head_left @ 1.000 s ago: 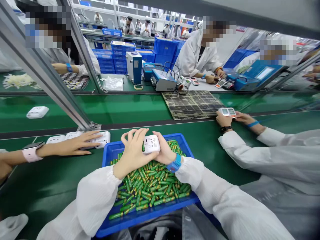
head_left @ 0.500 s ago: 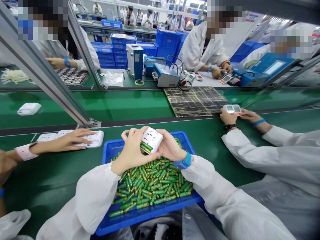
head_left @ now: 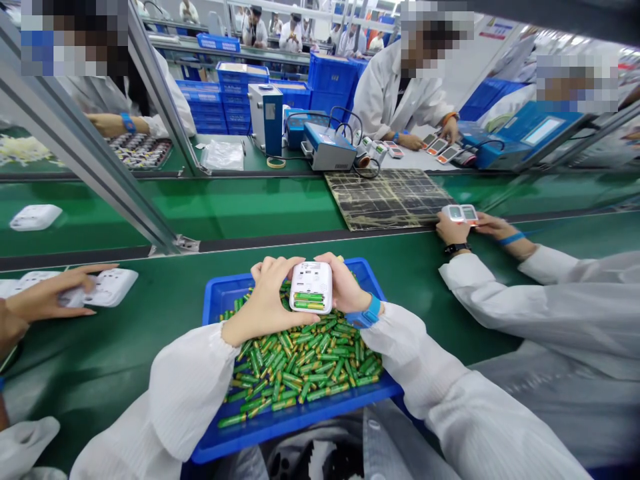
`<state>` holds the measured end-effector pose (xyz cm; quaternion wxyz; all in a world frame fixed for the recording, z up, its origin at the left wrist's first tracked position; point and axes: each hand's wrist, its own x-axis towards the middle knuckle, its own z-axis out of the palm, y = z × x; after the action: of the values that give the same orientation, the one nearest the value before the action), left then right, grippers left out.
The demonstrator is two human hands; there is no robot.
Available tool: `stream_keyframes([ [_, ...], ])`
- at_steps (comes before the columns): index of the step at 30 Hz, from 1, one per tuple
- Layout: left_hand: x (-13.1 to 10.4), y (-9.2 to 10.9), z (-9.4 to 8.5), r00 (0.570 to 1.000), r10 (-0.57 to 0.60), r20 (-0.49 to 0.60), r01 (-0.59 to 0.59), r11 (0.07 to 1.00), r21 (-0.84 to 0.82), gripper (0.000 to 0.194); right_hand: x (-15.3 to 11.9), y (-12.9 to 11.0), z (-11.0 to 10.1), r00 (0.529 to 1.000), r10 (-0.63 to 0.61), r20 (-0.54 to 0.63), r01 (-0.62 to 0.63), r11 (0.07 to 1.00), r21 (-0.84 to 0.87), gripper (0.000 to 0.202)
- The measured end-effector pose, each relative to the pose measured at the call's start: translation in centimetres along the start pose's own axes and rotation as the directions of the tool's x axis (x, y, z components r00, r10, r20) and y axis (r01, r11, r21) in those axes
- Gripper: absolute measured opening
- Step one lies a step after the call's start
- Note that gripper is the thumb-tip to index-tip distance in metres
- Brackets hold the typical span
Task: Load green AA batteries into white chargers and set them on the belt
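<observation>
Between my two hands is a small white plastic device [head_left: 311, 283], its back turned up toward me. Two green batteries [head_left: 309, 301] lie side by side in its open compartment at the lower edge. My left hand [head_left: 270, 297] grips the left side, thumb along the bottom and fingers at the top. On the right side, my right hand [head_left: 345, 283] holds it, with a blue band around the wrist. Below both hands stands a blue tray [head_left: 295, 427] filled with many loose green and gold batteries [head_left: 300, 363].
At left, a co-worker's hand [head_left: 55, 293] rests on white devices [head_left: 113, 287]. Another co-worker's hands [head_left: 455, 230] at right hold a device with two screens. A dark taped board [head_left: 390, 200] lies beyond, near a metal post [head_left: 155, 133] and blue instrument boxes [head_left: 327, 147].
The device in my hands has turned level, bringing both batteries into fuller view. The co-worker's hand at left has moved left with the white devices.
</observation>
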<state>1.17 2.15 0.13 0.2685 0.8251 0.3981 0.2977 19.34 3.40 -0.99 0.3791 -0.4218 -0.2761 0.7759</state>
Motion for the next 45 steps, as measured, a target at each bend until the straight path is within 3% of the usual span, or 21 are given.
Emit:
stream_keyframes([
  [6, -0.5, 0.2, 0.2, 0.999, 0.046, -0.027, -0.047, 0.998, -0.051, 0.088, 0.1, 0.6, 0.6, 0.995, -0.059, -0.083, 0.057, 0.998, -0.020, 0.029],
  [9, -0.6, 0.3, 0.2, 0.990, 0.078, -0.121, -0.085, 0.995, -0.053, 0.087, -0.2, 0.1, 0.5, 0.995, -0.095, -0.043, 0.091, 0.992, -0.090, 0.039],
  [11, -0.6, 0.3, 0.1, 0.977, 0.096, -0.192, -0.105, 0.994, -0.038, 0.084, -0.4, -0.6, 0.2, 0.981, -0.178, -0.079, 0.165, 0.975, -0.148, 0.050],
  [13, -0.5, 0.2, 0.1, 0.969, 0.093, -0.228, -0.098, 0.995, -0.010, 0.079, -0.6, -1.4, -0.3, 0.934, -0.320, -0.158, 0.288, 0.938, -0.192, 0.058],
  [15, -0.5, 0.1, 0.2, 0.968, 0.079, -0.236, -0.074, 0.997, 0.032, 0.076, -0.8, -2.0, -0.5, 0.850, -0.469, -0.239, 0.432, 0.881, -0.193, 0.057],
  [18, -0.4, -0.2, 0.4, 0.966, 0.069, -0.248, -0.040, 0.992, 0.117, 0.072, -1.3, -2.0, -0.3, 0.716, -0.628, -0.304, 0.610, 0.775, -0.165, 0.032],
  [19, -0.4, -0.3, 0.4, 0.965, 0.060, -0.256, -0.024, 0.990, 0.141, 0.072, -1.6, -1.7, 0.0, 0.690, -0.659, -0.299, 0.642, 0.748, -0.168, 0.026],
  [21, -0.4, -0.3, 0.5, 0.965, 0.027, -0.260, 0.018, 0.985, 0.169, 0.071, -2.1, -0.8, 0.7, 0.695, -0.680, -0.234, 0.650, 0.733, -0.198, 0.026],
  [25, -0.3, -0.1, 0.4, 0.973, -0.059, -0.221, 0.101, 0.978, 0.181, 0.068, -3.1, 1.2, 1.7, 0.762, -0.646, -0.055, 0.603, 0.737, -0.306, 0.032],
  [34, -0.2, 0.2, 0.2, 0.990, -0.066, -0.124, 0.097, 0.960, 0.261, 0.060, -3.2, 1.4, 1.8, 0.764, -0.645, 0.019, 0.571, 0.662, -0.486, 0.028],
  [36, -0.2, 0.0, 0.1, 0.992, -0.006, -0.126, 0.050, 0.936, 0.348, 0.056, -3.4, 1.7, 2.1, 0.715, -0.697, 0.050, 0.573, 0.544, -0.613, 0.027],
  [40, -0.5, -0.2, 0.2, 0.981, 0.169, -0.096, -0.079, 0.800, 0.595, 0.036, -4.4, 2.7, 3.0, 0.517, -0.806, 0.288, 0.578, 0.080, -0.812, 0.026],
  [42, -0.6, 0.0, 0.3, 0.972, 0.227, -0.066, -0.128, 0.741, 0.659, 0.029, -4.8, 3.0, 3.3, 0.448, -0.793, 0.413, 0.552, -0.118, -0.825, 0.025],
  [44, -0.8, 0.3, 0.4, 0.966, 0.254, -0.056, -0.152, 0.724, 0.673, 0.030, -4.6, 2.9, 3.2, 0.445, -0.780, 0.441, 0.469, -0.217, -0.856, 0.024],
  [45, -0.8, 0.4, 0.4, 0.964, 0.257, -0.064, -0.151, 0.730, 0.666, 0.031, -4.3, 2.8, 2.9, 0.464, -0.788, 0.405, 0.413, -0.211, -0.886, 0.023],
])
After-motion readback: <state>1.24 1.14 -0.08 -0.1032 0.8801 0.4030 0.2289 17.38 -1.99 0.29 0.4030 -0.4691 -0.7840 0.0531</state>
